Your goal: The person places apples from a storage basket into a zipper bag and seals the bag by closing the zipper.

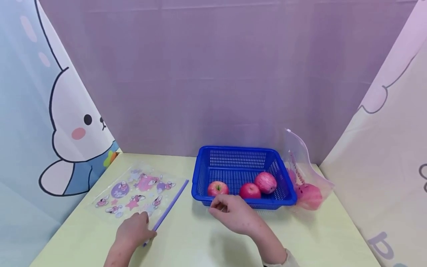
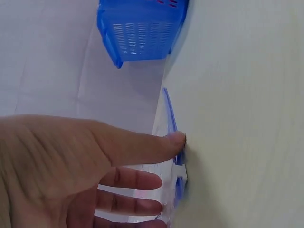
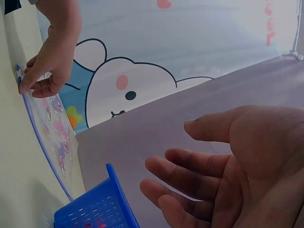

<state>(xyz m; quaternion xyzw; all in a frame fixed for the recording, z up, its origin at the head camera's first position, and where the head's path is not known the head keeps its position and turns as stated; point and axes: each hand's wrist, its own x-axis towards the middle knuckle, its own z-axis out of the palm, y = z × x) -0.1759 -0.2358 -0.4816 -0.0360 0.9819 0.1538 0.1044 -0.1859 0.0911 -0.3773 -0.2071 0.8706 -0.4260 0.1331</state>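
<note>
A clear zip bag (image 1: 143, 193) printed with pink and purple cartoon figures lies flat at the left of the table. My left hand (image 1: 133, 230) pinches its purple zip edge (image 1: 171, 204) at the near end, the thumb beside the white slider (image 2: 179, 172). My right hand (image 1: 235, 215), loosely curled, hovers with nothing in it before the front rim of a blue basket (image 1: 200, 172). Inside the basket are three red apples: one at the left (image 1: 218, 188), one near the middle (image 1: 250, 190) and one at the right (image 1: 265, 182).
To the basket's right stands another clear zip bag (image 1: 308, 174), upright, with a pink-red shape inside. A purple-grey cloth (image 1: 213, 74) closes off the back of the table (image 1: 186, 244). Printed cloths hang at the left (image 1: 26, 148) and right (image 1: 383, 167).
</note>
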